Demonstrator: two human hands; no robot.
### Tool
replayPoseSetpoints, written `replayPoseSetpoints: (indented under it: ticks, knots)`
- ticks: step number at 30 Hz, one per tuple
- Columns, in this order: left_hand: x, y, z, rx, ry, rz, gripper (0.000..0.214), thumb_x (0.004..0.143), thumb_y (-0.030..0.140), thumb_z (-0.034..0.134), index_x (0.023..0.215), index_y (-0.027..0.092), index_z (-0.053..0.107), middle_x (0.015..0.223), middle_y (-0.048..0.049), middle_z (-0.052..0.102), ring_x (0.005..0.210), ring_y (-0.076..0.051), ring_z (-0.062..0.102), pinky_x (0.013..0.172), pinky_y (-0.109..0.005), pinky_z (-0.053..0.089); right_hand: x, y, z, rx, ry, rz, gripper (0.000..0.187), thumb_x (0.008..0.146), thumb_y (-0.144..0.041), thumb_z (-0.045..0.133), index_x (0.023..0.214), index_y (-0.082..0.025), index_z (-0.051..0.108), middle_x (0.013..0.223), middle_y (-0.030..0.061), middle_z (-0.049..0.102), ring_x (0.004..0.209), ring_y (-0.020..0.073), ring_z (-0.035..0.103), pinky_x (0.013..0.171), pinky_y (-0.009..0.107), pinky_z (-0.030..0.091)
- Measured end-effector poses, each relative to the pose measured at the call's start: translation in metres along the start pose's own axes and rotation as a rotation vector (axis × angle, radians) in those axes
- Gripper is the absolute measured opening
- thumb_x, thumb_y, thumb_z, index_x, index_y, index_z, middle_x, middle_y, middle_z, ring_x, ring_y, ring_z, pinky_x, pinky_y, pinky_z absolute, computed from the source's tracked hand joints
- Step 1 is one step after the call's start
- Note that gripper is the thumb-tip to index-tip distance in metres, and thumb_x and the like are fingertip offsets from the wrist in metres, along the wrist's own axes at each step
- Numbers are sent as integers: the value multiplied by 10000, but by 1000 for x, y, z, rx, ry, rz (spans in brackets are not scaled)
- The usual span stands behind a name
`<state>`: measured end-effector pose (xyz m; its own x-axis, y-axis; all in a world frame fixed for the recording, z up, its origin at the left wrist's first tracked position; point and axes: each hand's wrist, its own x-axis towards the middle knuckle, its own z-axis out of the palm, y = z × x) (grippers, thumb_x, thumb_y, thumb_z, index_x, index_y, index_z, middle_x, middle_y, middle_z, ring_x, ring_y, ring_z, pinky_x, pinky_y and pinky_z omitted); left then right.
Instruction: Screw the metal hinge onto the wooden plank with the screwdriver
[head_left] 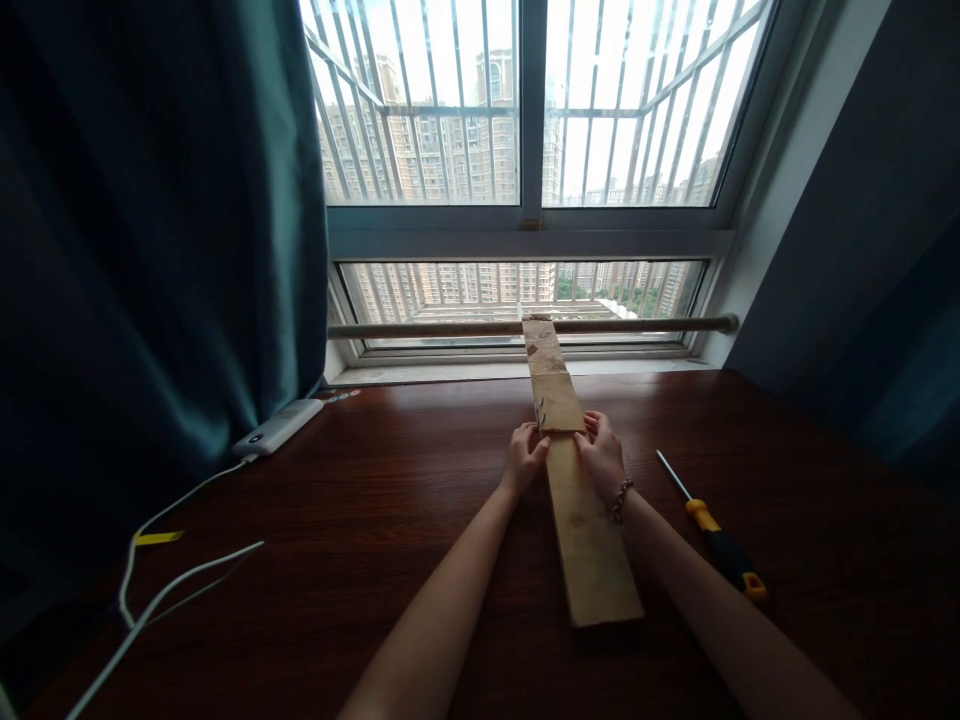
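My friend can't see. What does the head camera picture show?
Two bare hands, left hand and right hand, pinch a long pale wooden plank lying on a dark brown wooden table beneath a barred window. A yellow-and-black-handled screwdriver lies to the right.

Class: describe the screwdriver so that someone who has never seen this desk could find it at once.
Start at the dark wooden desk below the window. Right of the long plank both hands grip lies the screwdriver, beyond the right hand. Nothing else there has a yellow-and-black handle and thin metal shaft.

Single head-worn view, angled forward and down over dark wooden table [300,520], facing barred window [525,130]; forearms close below lens, window farther off.
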<state>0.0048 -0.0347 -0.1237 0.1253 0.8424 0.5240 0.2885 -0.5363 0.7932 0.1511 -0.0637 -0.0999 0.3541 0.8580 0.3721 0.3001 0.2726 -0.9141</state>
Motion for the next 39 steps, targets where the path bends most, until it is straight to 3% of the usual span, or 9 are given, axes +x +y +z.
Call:
replayPoseSetpoints:
  ticks: [8,11,17,20,24,28,34,39]
  knots:
    - [0,-2,-2,-185,-59,-119,305,735,374,536,930,152,612,963,-90,619,941,-237,548,810,-357,424,4,3,1,3,66,24,360,652,-260,594,979,-157,485,997,137,618,894,230,617,803,403,494]
    - [0,-1,-3,-252,-82,-157,321,723,385,550,932,149,610,964,-92,621,949,-241,551,809,-352,425,-3,8,-9,-67,50,125,356,642,-326,614,935,-164,493,966,135,627,827,238,633,725,396,519]
    - [1,3,-5,-484,-73,-276,349,649,345,619,935,145,606,976,-96,624,988,-241,541,813,-339,430,-59,2,-53,184,-128,395,264,722,-384,581,893,-188,533,903,102,650,803,222,643,674,344,541]
    - [-1,8,-5,-645,-106,-352,400,617,315,658,975,147,595,999,-96,624,964,-228,558,817,-337,433,-79,-12,-73,376,-374,507,251,738,-376,595,874,-166,583,854,84,660,767,202,649,679,320,535]
    - [-3,14,-8,-779,-146,-380,429,592,285,688,989,148,599,1034,-92,623,984,-220,558,847,-339,425,-80,-28,-88,526,-564,615,252,693,-249,664,910,-134,608,886,83,663,812,179,644,743,280,510]
    - [-2,12,-11,-836,-138,-369,425,559,218,703,971,159,620,1056,-84,616,1048,-224,522,898,-352,396,-77,-30,-90,564,-720,624,281,643,-158,680,914,-107,628,934,97,662,882,188,629,834,289,469]
    - [1,4,-9,-997,-179,-440,469,506,117,733,964,154,635,992,-72,636,1010,-204,533,914,-325,360,-76,-29,-87,478,-725,579,353,558,-175,722,896,-97,652,910,99,677,896,244,617,853,361,449]
    - [4,18,-1,-1011,-70,-519,482,480,100,748,948,171,655,944,-59,647,1032,-210,509,916,-315,329,-70,-38,-101,499,-748,564,367,591,-170,705,950,-115,652,941,105,671,881,246,622,814,358,463]
